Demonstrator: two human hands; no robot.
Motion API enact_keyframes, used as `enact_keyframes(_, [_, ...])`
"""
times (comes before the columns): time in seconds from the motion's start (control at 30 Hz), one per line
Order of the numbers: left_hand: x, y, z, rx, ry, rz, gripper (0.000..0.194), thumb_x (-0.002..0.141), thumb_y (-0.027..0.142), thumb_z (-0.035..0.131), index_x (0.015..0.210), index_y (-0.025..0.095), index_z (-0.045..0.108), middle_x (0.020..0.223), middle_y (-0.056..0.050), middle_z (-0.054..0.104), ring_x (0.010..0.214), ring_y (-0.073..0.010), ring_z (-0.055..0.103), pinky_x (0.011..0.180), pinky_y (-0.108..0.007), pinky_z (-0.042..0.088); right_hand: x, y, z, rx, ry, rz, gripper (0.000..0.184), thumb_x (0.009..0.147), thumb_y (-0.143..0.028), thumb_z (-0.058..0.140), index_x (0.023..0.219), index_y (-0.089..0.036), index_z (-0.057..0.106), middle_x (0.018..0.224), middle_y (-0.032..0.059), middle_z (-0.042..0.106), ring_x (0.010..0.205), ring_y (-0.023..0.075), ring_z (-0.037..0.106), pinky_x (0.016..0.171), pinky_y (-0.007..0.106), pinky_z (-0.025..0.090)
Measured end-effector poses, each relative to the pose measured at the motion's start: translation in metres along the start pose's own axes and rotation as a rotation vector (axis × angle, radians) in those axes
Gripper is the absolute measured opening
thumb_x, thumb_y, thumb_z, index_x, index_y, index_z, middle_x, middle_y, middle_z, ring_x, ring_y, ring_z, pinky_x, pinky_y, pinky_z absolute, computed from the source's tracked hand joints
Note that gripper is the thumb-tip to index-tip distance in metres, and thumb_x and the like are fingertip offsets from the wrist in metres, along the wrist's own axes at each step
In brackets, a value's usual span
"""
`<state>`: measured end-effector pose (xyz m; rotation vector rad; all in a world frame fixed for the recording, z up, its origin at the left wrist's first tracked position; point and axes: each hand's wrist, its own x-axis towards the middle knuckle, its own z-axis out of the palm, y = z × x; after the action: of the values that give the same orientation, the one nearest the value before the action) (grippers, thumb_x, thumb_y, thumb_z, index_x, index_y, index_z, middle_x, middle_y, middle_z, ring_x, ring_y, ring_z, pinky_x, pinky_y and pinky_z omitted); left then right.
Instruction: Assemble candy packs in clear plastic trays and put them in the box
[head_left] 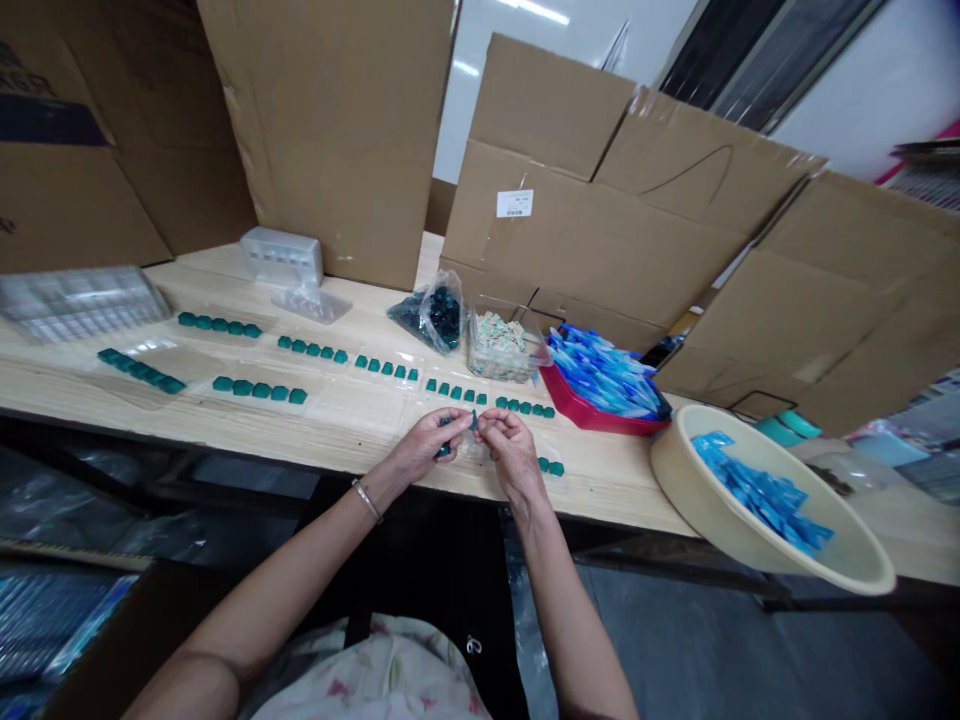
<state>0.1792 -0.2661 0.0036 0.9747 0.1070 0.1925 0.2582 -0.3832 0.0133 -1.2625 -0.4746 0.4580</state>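
My left hand (429, 437) and my right hand (511, 444) meet over the front edge of the wooden table (337, 425), fingers curled. Between their fingertips they pinch a small teal piece (472, 420), and another teal piece (444, 450) peeks out under the left hand. Rows of the same teal pieces (259, 390) lie on clear plastic sheets across the table. Two more teal pieces (550, 466) rest just right of my right hand. A silver bangle (367, 499) circles my left wrist.
A clear bag of dark teal pieces (433, 315), a clear tub of pale bits (499, 345), a red tray of blue packets (600, 385) and a cream bowl of blue packets (757, 505) stand to the right. Cardboard boxes (600, 230) wall the back. Clear blister trays (71, 300) lie far left.
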Motion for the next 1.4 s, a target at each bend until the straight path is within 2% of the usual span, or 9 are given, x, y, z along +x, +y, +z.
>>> enact_keyframes(0.17, [0.0,0.001,0.0,-0.039,-0.042,-0.037,0.033,0.067,0.037,0.073,0.086,0.013,0.059,0.055,0.006,0.04,0.043,-0.0024,0.03,0.038,-0.016,0.016,-0.001,0.002,0.002,-0.205,0.046,-0.136,0.023,0.066,-0.025,0.066,0.085,-0.019,0.056,0.074,-0.0006,0.06,0.064,0.0105,0.056,0.063,0.025,0.047])
enact_keyframes(0.33, [-0.001,0.0,-0.003,-0.045,-0.066,-0.057,0.032,0.064,0.035,0.076,0.079,0.013,0.058,0.055,0.007,0.041,0.043,-0.0017,0.03,0.039,-0.017,0.017,-0.005,0.002,0.004,-0.297,0.065,-0.164,0.021,0.066,-0.024,0.063,0.085,-0.018,0.055,0.078,0.0009,0.06,0.068,0.0115,0.057,0.064,0.024,0.048])
enact_keyframes(0.57, [0.0,-0.004,-0.001,-0.02,0.054,0.022,0.031,0.063,0.033,0.076,0.075,0.014,0.055,0.057,0.004,0.05,0.043,-0.0021,0.035,0.039,-0.016,0.019,-0.007,0.003,0.002,-0.159,0.053,-0.074,0.023,0.069,-0.025,0.064,0.091,-0.018,0.06,0.069,-0.0017,0.06,0.059,0.01,0.055,0.063,0.025,0.047])
enact_keyframes(0.7, [0.0,-0.001,0.0,-0.047,0.051,0.03,0.029,0.064,0.034,0.075,0.074,0.013,0.057,0.051,0.006,0.042,0.042,-0.002,0.032,0.039,-0.016,0.019,-0.007,-0.003,-0.001,-0.073,-0.068,0.038,0.028,0.068,-0.034,0.069,0.091,-0.018,0.064,0.075,0.0007,0.064,0.063,0.0118,0.058,0.068,0.028,0.049])
enact_keyframes(0.87, [0.0,0.0,0.0,-0.147,0.046,-0.006,0.029,0.064,0.032,0.076,0.076,0.012,0.058,0.056,0.005,0.041,0.046,-0.0018,0.033,0.039,-0.015,0.019,-0.005,0.0,-0.002,-0.054,-0.074,0.043,0.027,0.07,-0.036,0.069,0.089,-0.018,0.062,0.069,-0.0002,0.062,0.06,0.0113,0.057,0.065,0.027,0.05])
enact_keyframes(1.0, [-0.001,-0.002,0.0,-0.087,0.072,0.001,0.031,0.065,0.036,0.074,0.077,0.013,0.058,0.056,0.004,0.044,0.045,-0.0026,0.035,0.039,-0.014,0.019,-0.005,0.003,-0.002,-0.233,-0.035,-0.077,0.027,0.076,-0.039,0.062,0.095,-0.02,0.062,0.072,0.0008,0.062,0.063,0.0124,0.058,0.064,0.028,0.051])
enact_keyframes(1.13, [-0.003,-0.002,0.0,0.01,0.118,0.039,0.03,0.068,0.04,0.071,0.075,0.015,0.056,0.05,0.006,0.041,0.042,-0.0028,0.032,0.038,-0.015,0.019,-0.011,-0.004,-0.002,-0.518,-0.049,-0.311,0.025,0.077,-0.037,0.063,0.095,-0.022,0.067,0.097,0.0063,0.061,0.077,0.0151,0.059,0.068,0.029,0.052])
enact_keyframes(1.2, [-0.003,-0.002,0.001,0.037,0.099,0.03,0.03,0.069,0.041,0.069,0.076,0.014,0.056,0.05,0.006,0.041,0.041,-0.0029,0.032,0.038,-0.015,0.018,-0.014,-0.007,-0.002,-0.609,-0.076,-0.413,0.021,0.078,-0.034,0.062,0.095,-0.022,0.068,0.097,0.0063,0.061,0.08,0.0157,0.059,0.071,0.03,0.051])
enact_keyframes(1.4, [-0.009,0.006,0.004,0.14,0.145,0.052,0.03,0.072,0.042,0.066,0.077,0.014,0.058,0.051,0.005,0.042,0.042,-0.004,0.032,0.039,-0.016,0.023,-0.012,-0.015,-0.012,-0.682,-0.093,-0.441,0.016,0.078,-0.033,0.063,0.089,-0.022,0.069,0.089,0.0048,0.064,0.078,0.0167,0.06,0.071,0.031,0.05])
